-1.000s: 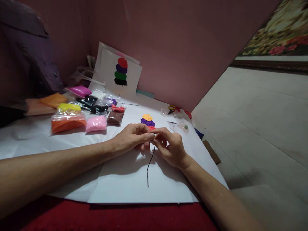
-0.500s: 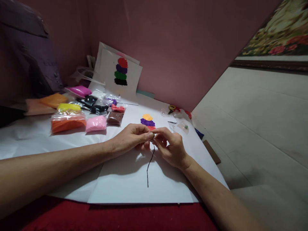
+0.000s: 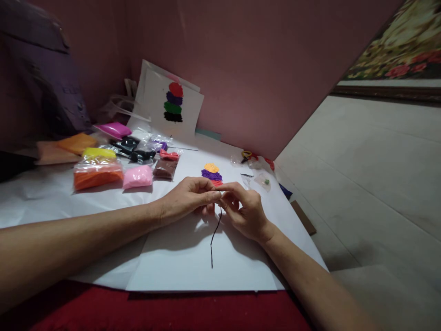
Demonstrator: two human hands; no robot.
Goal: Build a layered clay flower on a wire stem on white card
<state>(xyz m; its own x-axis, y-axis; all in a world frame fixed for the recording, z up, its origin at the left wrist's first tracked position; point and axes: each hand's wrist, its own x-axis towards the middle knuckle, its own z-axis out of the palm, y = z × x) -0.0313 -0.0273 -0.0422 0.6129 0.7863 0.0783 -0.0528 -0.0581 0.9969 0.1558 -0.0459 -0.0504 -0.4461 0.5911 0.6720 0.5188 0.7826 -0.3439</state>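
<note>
My left hand (image 3: 188, 198) and my right hand (image 3: 244, 213) meet fingertip to fingertip over a white sheet (image 3: 193, 257). Together they pinch a small bit of material, too small to identify, just below a stack of coloured patches (image 3: 212, 174): orange on top, purple under it, red at the bottom. A thin black line (image 3: 214, 236) runs down the sheet from under the fingers. Whether the line is loose or fixed to the paper I cannot tell.
Bags of coloured material (image 3: 98, 174) lie at the left: orange, yellow, pink, brown, black, magenta. A finished card (image 3: 173, 103) with red, purple, green and black patches leans on the pink wall. Small clear bags (image 3: 262, 181) lie at the right. Beyond the table's right edge is pale floor.
</note>
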